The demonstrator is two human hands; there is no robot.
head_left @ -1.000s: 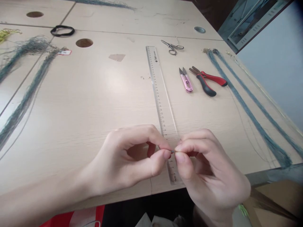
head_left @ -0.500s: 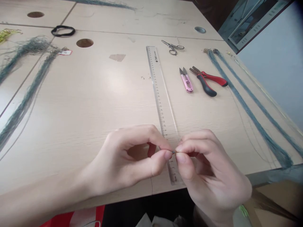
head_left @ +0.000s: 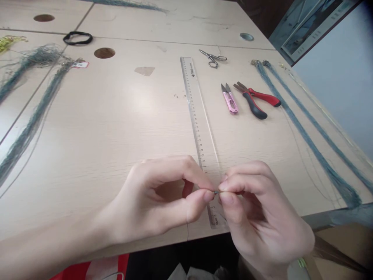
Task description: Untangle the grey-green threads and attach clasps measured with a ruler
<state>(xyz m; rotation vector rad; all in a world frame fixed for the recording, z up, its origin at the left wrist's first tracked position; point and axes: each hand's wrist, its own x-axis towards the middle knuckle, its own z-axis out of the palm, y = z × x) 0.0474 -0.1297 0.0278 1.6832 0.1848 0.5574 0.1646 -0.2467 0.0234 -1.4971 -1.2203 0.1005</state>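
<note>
My left hand (head_left: 163, 198) and my right hand (head_left: 256, 210) meet fingertip to fingertip over the near end of a clear plastic ruler (head_left: 196, 116). Both pinch a tiny dark piece (head_left: 216, 192) between thumb and forefinger; a thin thread (head_left: 187, 229) hangs down from it over the table's front edge. What the piece is I cannot make out. The hands hover just above the light wooden table (head_left: 116, 116).
Right of the ruler lie pink thread snips (head_left: 230, 100), red-and-black pliers (head_left: 256, 101) and small steel scissors (head_left: 212, 58). Long grey-green cord bundles run along the right edge (head_left: 309, 136) and the left side (head_left: 26, 128). A black hair band (head_left: 77, 37) lies at the back.
Both hands have sunk a little toward the table's front edge, still pinched together. The right hand has shifted slightly rightward and down.
</note>
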